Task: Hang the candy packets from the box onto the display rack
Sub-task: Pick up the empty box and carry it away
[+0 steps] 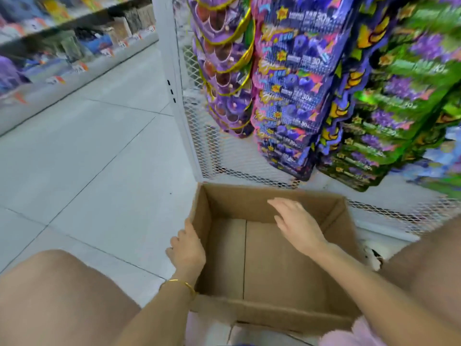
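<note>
A brown cardboard box [274, 318] stands open on the floor between my knees, and its inside shows only bare cardboard. My left hand [185, 248] grips the box's left wall at the rim, thumb inside. My right hand [296, 224] hovers inside the box near the far wall, fingers straight and holding nothing. Above the box, the white mesh display rack [219, 151] carries hanging candy packets: purple round-window ones [224, 71], purple and pink ones [287, 96], and green ones [399, 108].
Grey floor tiles [99, 158] stretch to the left. A shelf unit with goods and price tags [62, 46] runs along the far left. My bare knees frame the box at bottom left and right. The rack's white post [172, 71] rises just behind the box.
</note>
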Motion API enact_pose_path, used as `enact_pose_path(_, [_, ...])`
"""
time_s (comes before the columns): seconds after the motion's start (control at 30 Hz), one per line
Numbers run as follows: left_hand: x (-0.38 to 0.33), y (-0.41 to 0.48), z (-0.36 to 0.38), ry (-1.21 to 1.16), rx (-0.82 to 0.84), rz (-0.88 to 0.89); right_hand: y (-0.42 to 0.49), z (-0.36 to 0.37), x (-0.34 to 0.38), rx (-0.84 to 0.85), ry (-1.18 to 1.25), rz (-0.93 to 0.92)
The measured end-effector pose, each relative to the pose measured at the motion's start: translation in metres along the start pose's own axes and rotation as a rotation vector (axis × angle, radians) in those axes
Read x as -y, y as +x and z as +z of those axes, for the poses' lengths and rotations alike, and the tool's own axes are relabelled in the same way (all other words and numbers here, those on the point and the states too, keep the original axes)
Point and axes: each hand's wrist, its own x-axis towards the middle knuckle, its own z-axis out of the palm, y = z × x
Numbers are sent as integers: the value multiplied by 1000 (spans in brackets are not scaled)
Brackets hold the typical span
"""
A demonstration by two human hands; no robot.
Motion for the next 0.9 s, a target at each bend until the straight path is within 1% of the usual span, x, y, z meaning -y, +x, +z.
enact_pose_path(0.07, [7, 11, 6, 0, 1, -24, 12, 11, 1, 59, -27, 8])
enact_pose_path(0.13, [10, 32, 1, -57, -18, -49, 27, 19, 5, 104, -113, 12])
enact_pose_path(0.3, [24, 102, -22, -115, -176, -76, 83, 37, 8, 169, -313, 40])
enact_pose_path(0.37, [22, 127, -31, -147, -228, -77, 107, 42, 10, 159, -326, 66])
enact_pose_path(0.43, [21, 140, -37, -196, -306, -86, 129, 45, 12, 133, -270, 101])
enact_pose_path(0.47, [24, 137, -40, -223, -351, -132, 139, 45, 12, 151, -232, 129])
enact_pose_path(0.5, [27, 125, -45, -266, -403, -232, 148, 44, 12, 202, -190, 164])
enact_pose_path(0.53, [34, 109, -44, -331, -435, -371, 155, 41, 13, 259, -158, 210])
enact_pose_path(0.57, [37, 86, -48, -429, -430, -529, 161, 38, 15, 318, -155, 263])
enact_pose_path(0.6, [37, 61, -48, -551, -360, -681, 165, 33, 18, 365, -181, 308])
enact_pose_path(0.63, [33, 39, -43, -694, -229, -804, 169, 29, 21, 396, -223, 330])
enact_pose_path(0.67, [27, 20, -37, -851, -61, -884, 172, 29, 24, 433, -263, 327])
enact_pose_path(0.7, [21, 5, -29, -1007, 74, -905, 172, 28, 28, 465, -279, 315])
enact_pose_path(0.73, [17, -7, -23, -1121, 144, -905, 170, 30, 32, 486, -265, 305])
enact_pose_path(0.77, [17, -14, -17, -1158, 167, -919, 168, 30, 38, 498, -243, 299])
enact_pose_path(0.8, [23, -17, -17, -1127, 183, -945, 165, 29, 45, 494, -239, 290])
enact_pose_path(0.9, [52, -17, -33, -1001, 229, -942, 164, 10, 80, 435, -364, 207])
